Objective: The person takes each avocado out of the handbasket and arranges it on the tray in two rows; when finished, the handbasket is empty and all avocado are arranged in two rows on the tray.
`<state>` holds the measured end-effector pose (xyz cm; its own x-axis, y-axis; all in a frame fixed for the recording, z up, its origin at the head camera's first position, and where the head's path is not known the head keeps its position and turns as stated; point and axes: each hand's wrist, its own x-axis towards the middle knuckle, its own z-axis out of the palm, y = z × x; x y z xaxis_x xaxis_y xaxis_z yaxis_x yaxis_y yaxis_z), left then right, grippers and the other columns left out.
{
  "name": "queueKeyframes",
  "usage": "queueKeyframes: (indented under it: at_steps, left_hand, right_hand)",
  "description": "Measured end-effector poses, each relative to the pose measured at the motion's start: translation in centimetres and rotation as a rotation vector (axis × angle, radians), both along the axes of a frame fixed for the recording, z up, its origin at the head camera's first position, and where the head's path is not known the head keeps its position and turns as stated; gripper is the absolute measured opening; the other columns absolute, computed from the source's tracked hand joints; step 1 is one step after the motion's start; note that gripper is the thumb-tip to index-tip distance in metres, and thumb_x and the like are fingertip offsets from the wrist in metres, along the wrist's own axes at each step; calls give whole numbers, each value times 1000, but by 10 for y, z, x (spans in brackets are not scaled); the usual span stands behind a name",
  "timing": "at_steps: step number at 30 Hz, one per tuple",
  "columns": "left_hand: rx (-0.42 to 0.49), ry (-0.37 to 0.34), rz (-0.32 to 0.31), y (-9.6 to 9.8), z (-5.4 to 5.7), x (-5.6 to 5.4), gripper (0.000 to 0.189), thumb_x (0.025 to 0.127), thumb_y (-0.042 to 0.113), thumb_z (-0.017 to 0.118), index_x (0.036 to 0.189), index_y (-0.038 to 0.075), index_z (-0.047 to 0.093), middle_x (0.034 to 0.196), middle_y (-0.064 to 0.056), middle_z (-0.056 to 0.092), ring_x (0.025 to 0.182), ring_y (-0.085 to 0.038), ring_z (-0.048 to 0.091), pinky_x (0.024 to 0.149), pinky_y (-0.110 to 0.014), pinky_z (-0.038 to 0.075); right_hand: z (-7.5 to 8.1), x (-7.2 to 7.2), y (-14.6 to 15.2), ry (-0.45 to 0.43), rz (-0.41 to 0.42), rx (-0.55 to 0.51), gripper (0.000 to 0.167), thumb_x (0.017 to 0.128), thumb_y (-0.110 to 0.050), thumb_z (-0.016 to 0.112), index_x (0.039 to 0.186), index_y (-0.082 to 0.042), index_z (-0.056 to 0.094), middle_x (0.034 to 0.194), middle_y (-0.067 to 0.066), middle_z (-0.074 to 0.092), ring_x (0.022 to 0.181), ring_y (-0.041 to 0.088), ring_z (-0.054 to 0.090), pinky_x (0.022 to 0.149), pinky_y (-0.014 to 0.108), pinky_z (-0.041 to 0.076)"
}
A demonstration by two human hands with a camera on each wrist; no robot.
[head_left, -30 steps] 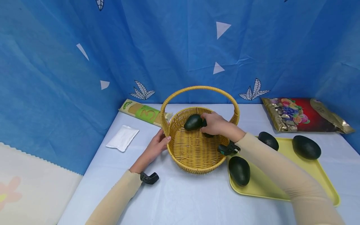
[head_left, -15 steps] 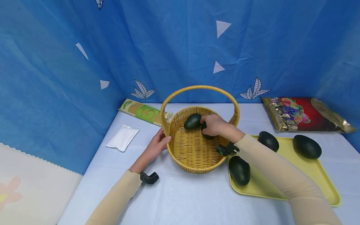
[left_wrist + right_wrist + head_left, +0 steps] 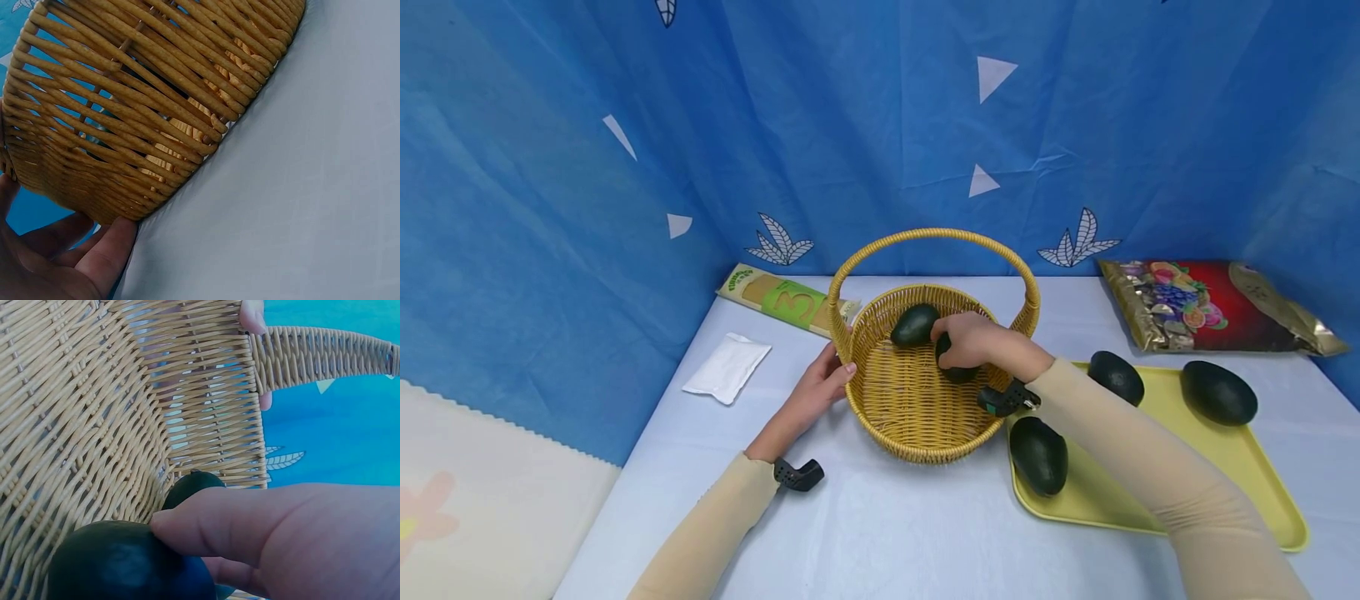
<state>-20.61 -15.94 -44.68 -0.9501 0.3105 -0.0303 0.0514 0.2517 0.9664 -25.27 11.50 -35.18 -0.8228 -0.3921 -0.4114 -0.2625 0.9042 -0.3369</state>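
A yellow wicker basket (image 3: 910, 400) with a tall hoop handle stands mid-table. My left hand (image 3: 820, 382) grips its left side by the handle's foot, thumb at the rim and fingers against the outer wall, as the left wrist view shows from below. Inside the basket, my right hand (image 3: 972, 340) holds a dark green avocado (image 3: 125, 562) low near the back right wall. The thumb lies on top of it, while the other fingers are mostly hidden. Just left of the held fruit, a second avocado (image 3: 915, 325) lies against the back wall.
On the right, a yellow tray (image 3: 1157, 512) bears three more avocados, partly under my right forearm. Behind it lies a red and gold bag (image 3: 1240, 304). A green-and-tan packet (image 3: 782, 300) and a white pouch (image 3: 727, 368) lie left of the basket.
My right hand has shifted slightly inside the basket, bringing the held avocado a little toward me. My left hand stays in place on the basket.
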Motion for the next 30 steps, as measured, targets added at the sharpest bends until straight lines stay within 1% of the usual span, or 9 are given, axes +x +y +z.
queueKeyframes:
  at_steps: [8,15,21,27,30]
  left_hand:
    - [-10,2,3,0,-1,-1,68,107,26,50,165,25,16,158,-26,38,135,-43,53,98,-42,60]
    - [-7,-5,19,0,-2,-1,68,106,26,51,165,29,17,158,-24,40,135,-42,53,98,-43,60]
    - [-6,-5,21,0,-3,0,68,106,27,51,165,30,18,159,-24,39,138,-41,52,99,-44,59]
    - [-6,-7,17,0,-3,-1,67,106,27,51,164,31,18,160,-23,38,138,-41,51,99,-43,59]
    - [-6,-3,12,0,-2,-1,68,106,27,51,165,30,17,160,-24,38,138,-42,51,99,-44,59]
  right_hand:
    - [-1,0,0,6,-5,0,50,96,-20,64,145,-9,54,130,19,63,50,11,40,52,27,37]
    - [-1,1,0,10,-7,-5,50,96,-20,64,144,-9,55,133,19,62,50,11,39,52,27,37]
    - [-2,2,0,32,5,-1,48,96,-21,65,142,-11,57,139,20,59,62,15,46,57,29,37]
    - [0,1,1,37,0,-2,48,95,-21,66,142,-11,58,138,20,60,69,18,50,58,29,38]
    - [3,2,3,39,-1,-22,48,95,-20,66,142,-11,58,139,22,59,72,20,52,58,29,38]
